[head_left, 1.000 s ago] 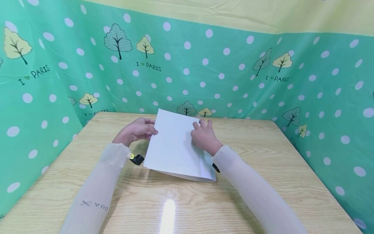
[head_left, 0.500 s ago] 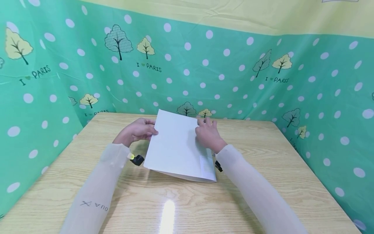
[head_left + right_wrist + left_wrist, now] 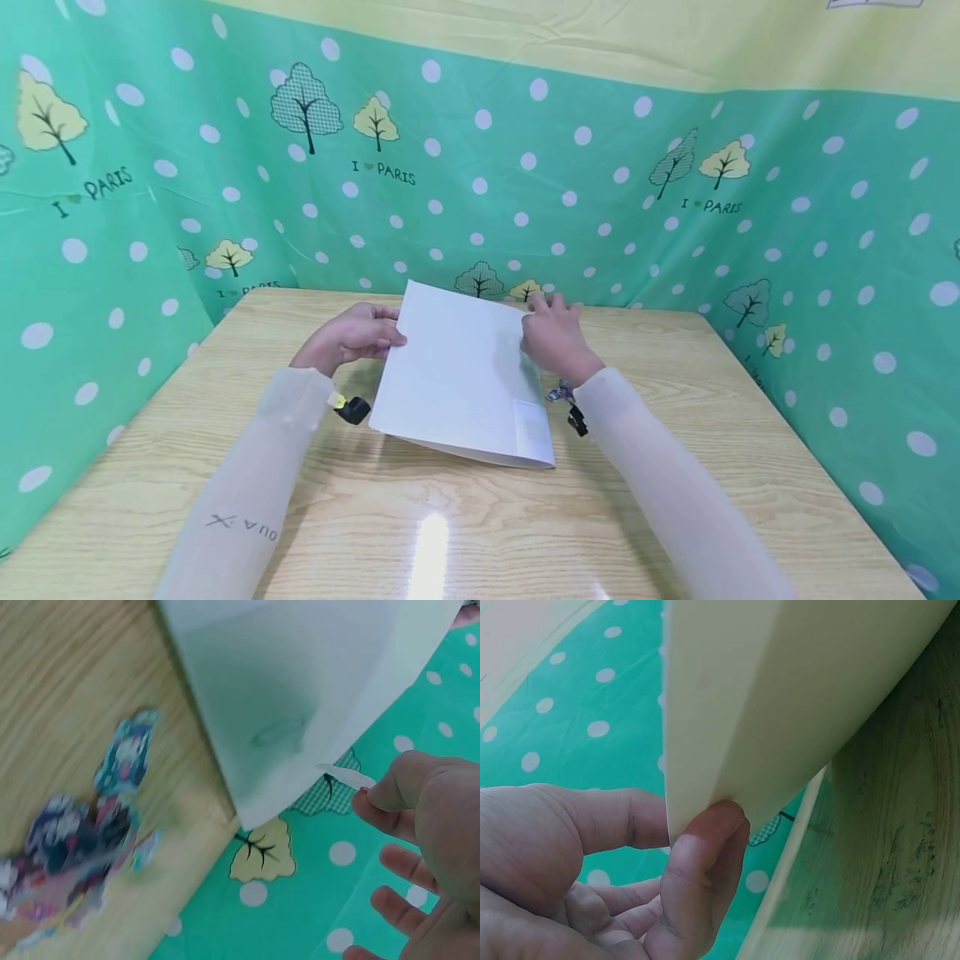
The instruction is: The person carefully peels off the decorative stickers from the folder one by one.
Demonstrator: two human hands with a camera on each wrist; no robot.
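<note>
A large white sheet of card (image 3: 457,375), apparently folded, with a gap along its near edge, tilts above the table. My left hand (image 3: 356,333) pinches its left edge between thumb and finger, as the left wrist view shows at the card (image 3: 757,697) and hand (image 3: 697,877). Beside the card's right edge is my right hand (image 3: 555,337). In the right wrist view, the right hand (image 3: 442,840) pinches a small whitish sliver (image 3: 346,776), its kind unclear, between thumb and finger; the other fingers are spread. A faint oval mark (image 3: 279,733) shows on the card (image 3: 247,690).
Several colourful cut-out stickers (image 3: 75,840) lie on the wooden table (image 3: 60,697) right of the card, mostly hidden by my right wrist in the head view. A pale rectangular patch (image 3: 532,429) marks the card's near right corner. A green dotted curtain (image 3: 420,167) stands behind.
My right hand has moved right, from over the card to its right edge, uncovering the pale patch and some stickers. My left hand and the card have stayed in place.
</note>
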